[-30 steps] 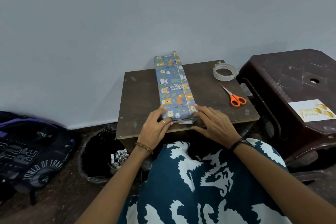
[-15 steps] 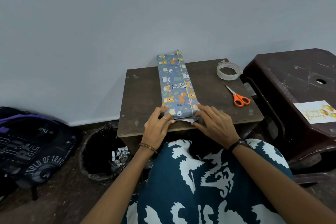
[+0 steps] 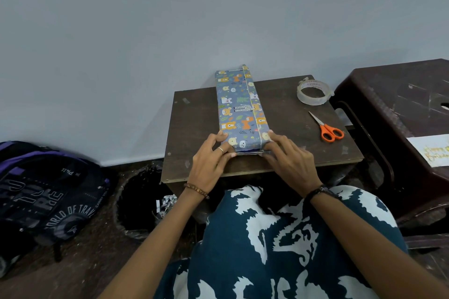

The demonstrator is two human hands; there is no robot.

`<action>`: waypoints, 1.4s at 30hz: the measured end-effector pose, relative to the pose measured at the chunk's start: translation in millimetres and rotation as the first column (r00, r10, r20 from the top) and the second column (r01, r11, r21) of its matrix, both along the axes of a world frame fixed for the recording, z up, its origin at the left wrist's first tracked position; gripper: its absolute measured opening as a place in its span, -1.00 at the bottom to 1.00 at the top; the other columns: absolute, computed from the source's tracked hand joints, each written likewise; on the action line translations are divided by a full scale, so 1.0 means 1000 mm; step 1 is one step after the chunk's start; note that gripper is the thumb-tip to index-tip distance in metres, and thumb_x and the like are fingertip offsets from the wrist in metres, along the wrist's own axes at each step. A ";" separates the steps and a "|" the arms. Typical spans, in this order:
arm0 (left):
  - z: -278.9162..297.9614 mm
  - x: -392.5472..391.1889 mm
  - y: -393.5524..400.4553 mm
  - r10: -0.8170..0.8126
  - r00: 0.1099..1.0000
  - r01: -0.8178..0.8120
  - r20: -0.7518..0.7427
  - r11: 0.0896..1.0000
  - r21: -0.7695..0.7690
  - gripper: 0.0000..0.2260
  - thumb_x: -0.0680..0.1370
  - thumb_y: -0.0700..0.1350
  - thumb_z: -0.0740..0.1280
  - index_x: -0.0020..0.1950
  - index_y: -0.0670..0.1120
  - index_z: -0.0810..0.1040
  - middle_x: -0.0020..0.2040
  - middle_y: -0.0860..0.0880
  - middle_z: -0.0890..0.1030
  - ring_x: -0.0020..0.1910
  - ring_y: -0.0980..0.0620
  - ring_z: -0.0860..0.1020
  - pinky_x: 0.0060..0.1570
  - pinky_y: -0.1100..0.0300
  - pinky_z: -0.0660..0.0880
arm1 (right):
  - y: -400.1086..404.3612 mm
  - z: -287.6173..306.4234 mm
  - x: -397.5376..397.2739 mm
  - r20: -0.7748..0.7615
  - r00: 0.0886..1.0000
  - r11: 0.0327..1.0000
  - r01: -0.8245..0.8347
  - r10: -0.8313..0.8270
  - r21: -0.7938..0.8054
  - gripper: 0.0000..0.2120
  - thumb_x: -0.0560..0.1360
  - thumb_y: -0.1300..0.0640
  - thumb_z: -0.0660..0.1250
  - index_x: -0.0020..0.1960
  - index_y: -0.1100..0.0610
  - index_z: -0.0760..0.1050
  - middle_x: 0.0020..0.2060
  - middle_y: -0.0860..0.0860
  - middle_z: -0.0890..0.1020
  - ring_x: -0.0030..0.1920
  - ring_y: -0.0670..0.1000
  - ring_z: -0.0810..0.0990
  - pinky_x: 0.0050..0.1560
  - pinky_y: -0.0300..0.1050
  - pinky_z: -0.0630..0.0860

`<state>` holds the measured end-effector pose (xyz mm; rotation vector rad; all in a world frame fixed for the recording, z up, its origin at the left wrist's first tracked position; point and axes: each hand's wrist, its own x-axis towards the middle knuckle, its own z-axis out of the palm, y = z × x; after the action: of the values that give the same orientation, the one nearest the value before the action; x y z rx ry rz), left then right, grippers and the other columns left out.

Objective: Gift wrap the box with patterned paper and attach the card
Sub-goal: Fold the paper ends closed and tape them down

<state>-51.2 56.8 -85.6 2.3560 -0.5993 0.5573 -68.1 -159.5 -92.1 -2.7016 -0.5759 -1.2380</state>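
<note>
In the head view, a long narrow box [image 3: 239, 109] lies on a small brown surface [image 3: 194, 124], running away from the fingers toward the wall. It is covered in blue paper printed with bears and other animals in orange, yellow and white, and a lengthwise seam runs along its right part. At its near end a flap of paper [image 3: 249, 152] sticks out flat past the box, pale on its inner side.

The left hand [image 3: 211, 165] rests at the near left corner of the box, fingers [image 3: 224, 150] curled against the paper there, one wearing a ring; whether they pinch it or only press I cannot tell. The right hand [image 3: 291, 162] lies at the near right corner, fingers [image 3: 275, 137] fairly straight, pressing the paper against the box's side and end.

Beyond the right fingers lie orange scissors [image 3: 328, 130], and farther off a tape roll [image 3: 312, 92]. Well to the right, a card [image 3: 431, 149] with gold lettering sits on a dark stool [image 3: 393, 94]. Left of the left hand, on the floor, are a bin [image 3: 138, 201] and a bag [image 3: 46, 192].
</note>
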 end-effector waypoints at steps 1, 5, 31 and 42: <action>-0.001 0.000 0.002 -0.003 1.000 0.002 0.012 0.999 0.033 -0.70 0.52 0.01 0.17 -0.09 -0.17 0.59 0.10 -0.06 0.53 0.29 0.08 0.44 0.03 0.27 0.44 | 0.000 0.000 0.000 0.001 1.000 1.000 -0.009 0.009 0.004 -0.88 0.50 0.09 0.33 -0.17 0.10 0.58 0.00 0.00 0.65 -0.22 -0.05 0.62 -0.25 -0.22 0.34; -0.010 0.000 0.004 -0.011 1.000 0.008 0.029 0.994 0.112 -0.69 0.54 0.01 0.16 -0.08 -0.18 0.57 0.11 -0.08 0.52 0.28 0.01 0.45 0.06 0.23 0.46 | 0.001 -0.003 -0.001 -0.012 0.998 0.999 -0.054 0.054 -0.003 -0.81 0.54 0.10 0.26 -0.18 0.11 0.59 -0.01 -0.01 0.65 -0.26 -0.03 0.60 -0.36 -0.22 0.46; -0.016 0.046 -0.029 -0.431 0.825 0.173 0.365 0.808 0.563 -0.75 0.62 -0.05 0.08 0.28 -0.02 0.35 0.21 -0.07 0.59 0.20 -0.08 0.55 0.21 -0.13 0.43 | 0.002 -0.002 0.000 -0.113 0.989 0.993 -0.086 0.095 0.082 -0.78 0.55 0.12 0.20 -0.06 0.14 0.61 -0.04 0.01 0.64 -0.19 0.00 0.63 -0.35 -0.18 0.51; -0.013 0.047 -0.029 -0.453 0.819 0.213 0.352 0.810 0.547 -0.79 0.54 -0.11 0.19 0.16 0.00 0.43 0.18 -0.12 0.60 0.15 -0.11 0.58 0.21 -0.09 0.44 | 0.002 -0.006 0.001 -0.101 0.992 0.992 -0.059 0.070 0.109 -0.79 0.53 0.12 0.23 -0.14 0.17 0.60 -0.06 0.01 0.64 -0.19 -0.04 0.63 -0.22 -0.22 0.39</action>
<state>-4.0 27.4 -98.7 2.4671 -1.5236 0.8989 -67.5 -157.4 -98.1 -2.6194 -0.5628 -1.0717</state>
